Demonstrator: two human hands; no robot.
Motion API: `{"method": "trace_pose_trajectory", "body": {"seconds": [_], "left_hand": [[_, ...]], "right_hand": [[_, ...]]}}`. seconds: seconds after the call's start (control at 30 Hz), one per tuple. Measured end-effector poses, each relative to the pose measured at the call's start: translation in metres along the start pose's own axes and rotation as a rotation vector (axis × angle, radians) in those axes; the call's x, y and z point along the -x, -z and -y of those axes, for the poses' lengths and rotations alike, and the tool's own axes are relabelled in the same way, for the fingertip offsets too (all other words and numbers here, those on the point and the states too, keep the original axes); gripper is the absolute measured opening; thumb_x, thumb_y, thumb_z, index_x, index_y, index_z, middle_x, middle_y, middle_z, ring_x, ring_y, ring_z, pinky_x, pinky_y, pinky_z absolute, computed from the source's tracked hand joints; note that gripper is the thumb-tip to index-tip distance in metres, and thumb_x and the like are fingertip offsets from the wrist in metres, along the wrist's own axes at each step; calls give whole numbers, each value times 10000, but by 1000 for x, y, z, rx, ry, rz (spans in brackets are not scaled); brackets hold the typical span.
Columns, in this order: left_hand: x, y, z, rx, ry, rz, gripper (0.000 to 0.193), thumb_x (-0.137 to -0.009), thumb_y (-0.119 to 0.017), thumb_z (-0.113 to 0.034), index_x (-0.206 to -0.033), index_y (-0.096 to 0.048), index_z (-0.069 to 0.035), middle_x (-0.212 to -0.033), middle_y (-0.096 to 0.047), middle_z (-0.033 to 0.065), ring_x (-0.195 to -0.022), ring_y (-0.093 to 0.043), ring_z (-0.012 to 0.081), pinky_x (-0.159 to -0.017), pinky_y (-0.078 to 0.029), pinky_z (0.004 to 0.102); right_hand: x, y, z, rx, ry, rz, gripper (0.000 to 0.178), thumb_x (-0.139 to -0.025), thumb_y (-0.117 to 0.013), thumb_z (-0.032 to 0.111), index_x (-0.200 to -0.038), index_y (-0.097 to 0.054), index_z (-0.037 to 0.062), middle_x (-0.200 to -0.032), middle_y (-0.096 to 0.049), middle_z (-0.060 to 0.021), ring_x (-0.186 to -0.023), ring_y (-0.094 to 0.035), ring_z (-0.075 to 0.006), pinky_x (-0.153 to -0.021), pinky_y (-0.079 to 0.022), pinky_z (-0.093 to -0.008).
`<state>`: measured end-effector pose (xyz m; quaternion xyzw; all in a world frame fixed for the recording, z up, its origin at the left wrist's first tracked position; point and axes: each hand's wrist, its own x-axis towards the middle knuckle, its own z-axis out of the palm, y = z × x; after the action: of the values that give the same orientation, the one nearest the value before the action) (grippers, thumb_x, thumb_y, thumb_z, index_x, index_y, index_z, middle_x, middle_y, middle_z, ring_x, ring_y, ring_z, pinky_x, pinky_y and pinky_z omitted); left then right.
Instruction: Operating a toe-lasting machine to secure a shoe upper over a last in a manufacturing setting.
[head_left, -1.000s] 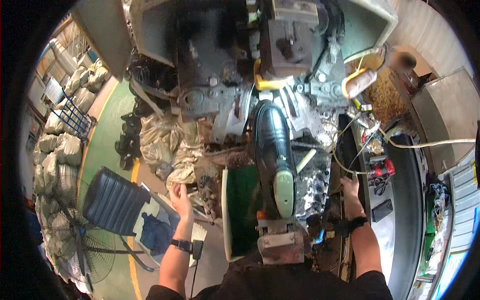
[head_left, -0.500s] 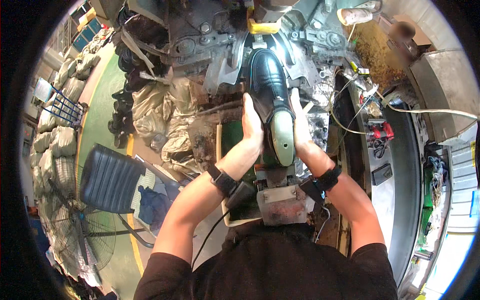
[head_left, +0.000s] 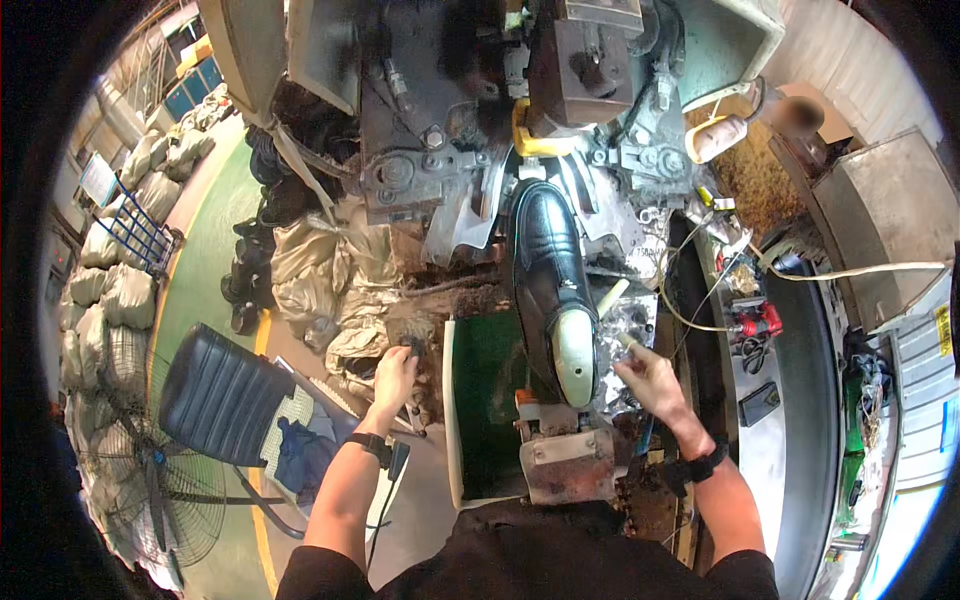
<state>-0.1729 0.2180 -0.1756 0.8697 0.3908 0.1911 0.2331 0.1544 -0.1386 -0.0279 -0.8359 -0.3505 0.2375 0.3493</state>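
A glossy black leather shoe sits in the machine, its toe up against the metal wiper plates and a pale green shoe last filling its opening. Neither hand touches it. Off to the left, beside crumpled tan sacks, my left hand has its fingers drawn together; whether the dark bit at the fingertips is held, I cannot make out. My right hand is just right of the last's heel end, thumb and forefinger apart, over a shiny metallic sheet.
Below the shoe stands a metal support block, with a green-bottomed tray on its left. A yellow machine part overhangs the toe. On the right are a cable, a red tool and a conveyor belt. A black chair and fan stand left.
Both hands have let go of the shoe. The left has moved away to the left and nearer me, the right slightly right and nearer me. The shoe stays at the machine; the view has shifted.
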Motion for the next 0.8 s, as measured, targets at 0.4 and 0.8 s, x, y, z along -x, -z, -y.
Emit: {"method": "trace_pose_trajectory", "body": {"seconds": [0.4, 0.8], "left_hand": [[-34, 55, -95, 686, 64, -428, 324, -991, -673, -82, -1308, -653, -17, -1227, -693, 114, -1126, -663, 196, -1000, -517, 317], [16, 16, -322, 592, -165, -130, 1195, -725, -858, -107, -1612, -67, 18, -1663, -132, 295, -1563, -156, 355, -1267, -151, 413]], "right_hand": [[-12, -6, 4, 36, 31, -199, 444, -935, -731, 175, -1366, -659, 98, -714, -707, -128, -572, -582, -106, -578, -518, -309], [-15, -9, -2, 291, 96, -47, 478, -913, -707, 293, -1365, -644, 149, -896, -748, -203, -914, -718, -414, -884, -570, -505]]}}
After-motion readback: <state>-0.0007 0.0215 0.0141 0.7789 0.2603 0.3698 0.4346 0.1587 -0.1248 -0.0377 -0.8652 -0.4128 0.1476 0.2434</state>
